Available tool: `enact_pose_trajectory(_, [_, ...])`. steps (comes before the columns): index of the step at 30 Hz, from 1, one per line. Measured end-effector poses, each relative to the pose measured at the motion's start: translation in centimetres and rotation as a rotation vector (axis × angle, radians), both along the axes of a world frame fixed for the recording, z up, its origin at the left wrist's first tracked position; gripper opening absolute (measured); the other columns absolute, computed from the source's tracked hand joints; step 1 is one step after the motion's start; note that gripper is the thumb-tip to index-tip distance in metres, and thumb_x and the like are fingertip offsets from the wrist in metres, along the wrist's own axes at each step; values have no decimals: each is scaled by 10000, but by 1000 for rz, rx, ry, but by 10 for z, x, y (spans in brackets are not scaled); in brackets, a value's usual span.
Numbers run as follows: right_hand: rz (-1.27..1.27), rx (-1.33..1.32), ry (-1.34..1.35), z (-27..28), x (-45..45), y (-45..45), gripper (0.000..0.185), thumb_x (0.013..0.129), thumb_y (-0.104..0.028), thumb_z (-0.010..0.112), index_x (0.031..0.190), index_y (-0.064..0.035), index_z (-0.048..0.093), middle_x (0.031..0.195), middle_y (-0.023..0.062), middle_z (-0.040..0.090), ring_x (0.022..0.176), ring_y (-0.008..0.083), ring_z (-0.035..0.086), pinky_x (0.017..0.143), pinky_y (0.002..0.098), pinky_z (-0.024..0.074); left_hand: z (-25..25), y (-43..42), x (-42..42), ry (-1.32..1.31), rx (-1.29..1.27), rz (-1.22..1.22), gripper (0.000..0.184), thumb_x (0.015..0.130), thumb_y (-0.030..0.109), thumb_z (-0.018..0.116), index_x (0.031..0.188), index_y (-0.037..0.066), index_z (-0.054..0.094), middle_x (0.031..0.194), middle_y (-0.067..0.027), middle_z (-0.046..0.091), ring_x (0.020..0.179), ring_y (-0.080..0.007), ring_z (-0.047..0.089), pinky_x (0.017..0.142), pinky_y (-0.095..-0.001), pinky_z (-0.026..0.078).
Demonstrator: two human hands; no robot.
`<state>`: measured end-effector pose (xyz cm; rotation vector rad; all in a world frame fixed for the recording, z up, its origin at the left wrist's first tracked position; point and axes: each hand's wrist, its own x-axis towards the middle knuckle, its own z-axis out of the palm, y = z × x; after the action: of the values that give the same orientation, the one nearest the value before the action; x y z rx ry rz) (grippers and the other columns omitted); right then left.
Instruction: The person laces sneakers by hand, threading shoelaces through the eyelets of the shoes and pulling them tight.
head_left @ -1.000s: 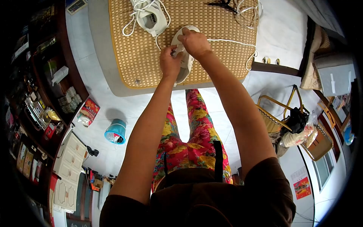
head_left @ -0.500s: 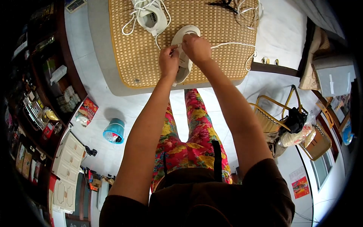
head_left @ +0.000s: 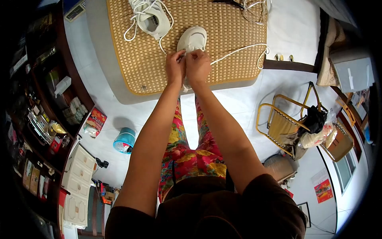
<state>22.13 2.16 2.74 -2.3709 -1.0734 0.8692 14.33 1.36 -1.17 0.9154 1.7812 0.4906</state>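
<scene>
A white shoe [head_left: 193, 38] lies on the woven mat [head_left: 223, 24], its toe pointing away from me. My left hand [head_left: 175, 67] is closed at the shoe's left side, fingertips pinched near the lacing. Beside it, my right hand [head_left: 198, 65] is closed over the shoe's lacing area. What either set of fingertips pinches is too small to make out. A white lace [head_left: 238, 49] runs from near my right hand across the mat to the right. A second white shoe [head_left: 153, 22] with loose laces sits at the upper left.
Scissors-like black handles [head_left: 229, 4] and a coil of clear cord [head_left: 256, 12] lie at the mat's far right. A blue bin [head_left: 125, 137] stands on the floor at left, a folding chair [head_left: 280, 125] at right, and dark shelves [head_left: 59, 91] at far left.
My right hand has moved down and toward me along the shoe, uncovering its toe. Both hands are now side by side. The camera view has shifted slightly.
</scene>
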Motion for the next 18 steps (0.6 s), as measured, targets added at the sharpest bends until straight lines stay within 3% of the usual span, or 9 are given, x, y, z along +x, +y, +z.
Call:
enact_pose_trajectory(3, [-65, -72, 2, 0, -8, -2, 168, 787, -191, 647, 774, -24, 657, 862, 161, 621, 780, 360, 612, 691, 450, 491, -10, -4, -2, -92, 25, 77, 236, 825, 65, 650, 1052, 93, 706, 1018, -115, 577, 948, -252, 601, 842, -331, 482])
enact_pose_trajectory(12, [-173, -74, -34, -14, -14, -4, 147, 781, -160, 640, 759, -15, 628, 842, 160, 607, 788, 356, 599, 697, 450, 484, -14, -2, -9, -230, -91, 122, 249, 823, 74, 639, 1060, 92, 712, 1042, -129, 581, 964, -263, 594, 864, -326, 468])
enact_pose_trajectory(18, [-219, -47, -13, -11, -16, -5, 134, 784, -141, 637, 752, -12, 621, 835, 158, 599, 779, 360, 589, 690, 454, 475, -11, 5, -13, -120, -80, -69, 244, 881, 64, 609, 1114, 51, 679, 1159, -93, 573, 1025, -213, 593, 861, -298, 469])
